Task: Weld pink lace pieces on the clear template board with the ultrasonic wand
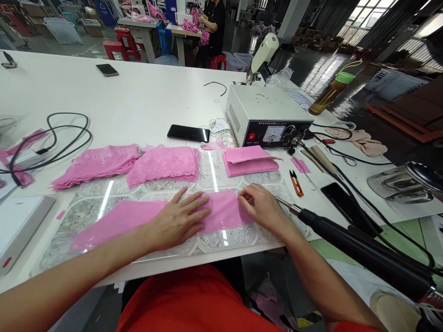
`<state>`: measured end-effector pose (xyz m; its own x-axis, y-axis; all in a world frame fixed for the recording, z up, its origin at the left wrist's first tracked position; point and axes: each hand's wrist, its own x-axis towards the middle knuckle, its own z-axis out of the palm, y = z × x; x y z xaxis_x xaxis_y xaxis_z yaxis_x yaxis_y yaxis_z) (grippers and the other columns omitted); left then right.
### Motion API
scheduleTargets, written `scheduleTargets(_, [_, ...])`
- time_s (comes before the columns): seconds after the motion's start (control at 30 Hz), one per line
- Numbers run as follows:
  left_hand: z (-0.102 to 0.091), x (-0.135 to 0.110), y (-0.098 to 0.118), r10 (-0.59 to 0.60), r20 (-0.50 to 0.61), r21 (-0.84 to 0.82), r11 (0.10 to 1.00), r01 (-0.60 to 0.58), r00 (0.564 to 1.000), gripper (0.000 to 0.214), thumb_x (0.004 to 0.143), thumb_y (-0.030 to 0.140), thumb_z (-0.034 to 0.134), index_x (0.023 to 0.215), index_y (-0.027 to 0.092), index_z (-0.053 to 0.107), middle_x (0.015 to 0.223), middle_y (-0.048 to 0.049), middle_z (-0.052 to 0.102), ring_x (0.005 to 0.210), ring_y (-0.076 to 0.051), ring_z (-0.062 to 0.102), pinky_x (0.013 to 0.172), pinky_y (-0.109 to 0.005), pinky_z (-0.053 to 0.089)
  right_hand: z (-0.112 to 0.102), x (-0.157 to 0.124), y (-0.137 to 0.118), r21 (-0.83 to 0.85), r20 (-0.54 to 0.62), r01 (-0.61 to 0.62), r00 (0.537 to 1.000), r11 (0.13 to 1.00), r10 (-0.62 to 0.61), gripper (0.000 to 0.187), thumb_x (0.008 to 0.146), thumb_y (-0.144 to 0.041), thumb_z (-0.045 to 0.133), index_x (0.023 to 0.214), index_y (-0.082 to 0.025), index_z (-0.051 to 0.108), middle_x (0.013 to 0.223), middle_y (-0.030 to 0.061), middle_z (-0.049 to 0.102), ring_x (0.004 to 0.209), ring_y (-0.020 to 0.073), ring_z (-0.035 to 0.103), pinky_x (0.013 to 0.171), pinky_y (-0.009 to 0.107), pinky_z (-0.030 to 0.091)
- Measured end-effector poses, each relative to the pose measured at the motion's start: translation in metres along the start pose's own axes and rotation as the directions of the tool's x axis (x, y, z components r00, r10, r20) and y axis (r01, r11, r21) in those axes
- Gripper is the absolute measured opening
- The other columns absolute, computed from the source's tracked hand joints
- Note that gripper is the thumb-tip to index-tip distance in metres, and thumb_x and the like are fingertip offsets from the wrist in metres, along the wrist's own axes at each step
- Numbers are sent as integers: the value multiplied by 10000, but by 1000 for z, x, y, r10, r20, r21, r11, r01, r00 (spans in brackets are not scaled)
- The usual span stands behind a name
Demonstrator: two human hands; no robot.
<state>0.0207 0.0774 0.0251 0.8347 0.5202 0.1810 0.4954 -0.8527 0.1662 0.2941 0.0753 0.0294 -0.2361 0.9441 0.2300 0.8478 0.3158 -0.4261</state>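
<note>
A long piece of pink fabric (128,217) lies flat on a clear, marbled-looking mat (62,244) in front of me. My left hand (183,213) rests palm down across its middle with the fingers spread. At the fabric's right end, my right hand (261,205) has thumb and fingers pinched together on the edge. Behind the left hand sit two stacks of pink lace pieces, a left stack (100,163) and a right stack (164,163). Folded pink cloth (251,161) lies beyond the right hand. A black-handled tool with a metal tip (346,240) lies just right of that hand.
A control box (273,113) with dial and red switch stands behind. Orange thread snips (296,183), a black phone (188,133), a metal mug (404,182) and a bottle (330,92) are around. Black cables (51,133) loop at left. A person in black (213,27) sits farther back.
</note>
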Motion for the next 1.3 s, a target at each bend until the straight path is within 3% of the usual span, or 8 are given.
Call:
scheduleTargets(0.2, [-2, 2, -1, -14, -61, -9, 1000, 14, 998, 319, 980, 296, 446, 1208, 188, 642, 1306, -121, 607, 1284, -292, 498, 1142, -569, 247, 1, 11, 5, -5, 34, -43, 998, 999, 43, 113, 807, -137, 550, 715, -201, 567, 744, 15, 606, 710, 148, 530, 646, 279, 396])
scheduleTargets(0.43, [-7, 7, -6, -5, -65, -68, 998, 1, 998, 292, 973, 270, 452, 1159, 200, 666, 1295, -113, 613, 1260, -287, 517, 1127, -556, 272, -11, -28, 11, 58, -110, 39, 993, 998, -33, 128, 846, -130, 534, 866, -212, 630, 843, 34, 651, 812, 164, 598, 715, 292, 486])
scheduleTargets(0.63, [-14, 3, -6, 70, 33, -186, 980, -63, 997, 249, 971, 296, 485, 1126, 187, 647, 1384, -118, 536, 1357, -273, 408, 1156, -527, 243, -13, -59, 18, 42, -191, 98, 978, 994, -89, 163, 877, -162, 539, 965, -231, 658, 849, 32, 671, 810, 164, 632, 752, 320, 519])
scheduleTargets(0.87, [-23, 15, -5, 55, 116, -282, 959, -20, 992, 202, 957, 226, 506, 870, 167, 679, 1359, -134, 531, 1337, -269, 423, 1133, -479, 302, -1, -67, 22, 42, -202, 160, 968, 986, -149, 160, 864, -176, 573, 965, -246, 674, 852, 32, 666, 807, 168, 641, 742, 316, 530])
scheduleTargets(1.17, [-30, 21, -10, 91, 144, -337, 941, -38, 985, 246, 952, 171, 460, 840, 145, 676, 1293, -147, 575, 1297, -282, 467, 1083, -471, 354, 0, -70, 24, -7, -244, 161, 957, 987, -158, 164, 869, -192, 577, 976, -220, 698, 879, 35, 627, 782, 131, 640, 676, 255, 521])
scheduleTargets(1.3, [-30, 20, -8, 53, 170, -315, 949, 3, 984, 163, 909, 291, 580, 923, 163, 680, 1351, -146, 543, 1357, -327, 395, 1116, -537, 294, 2, -71, 25, 6, -263, 176, 950, 984, -168, 163, 865, -194, 584, 970, -216, 706, 883, 38, 606, 772, 125, 628, 655, 248, 511])
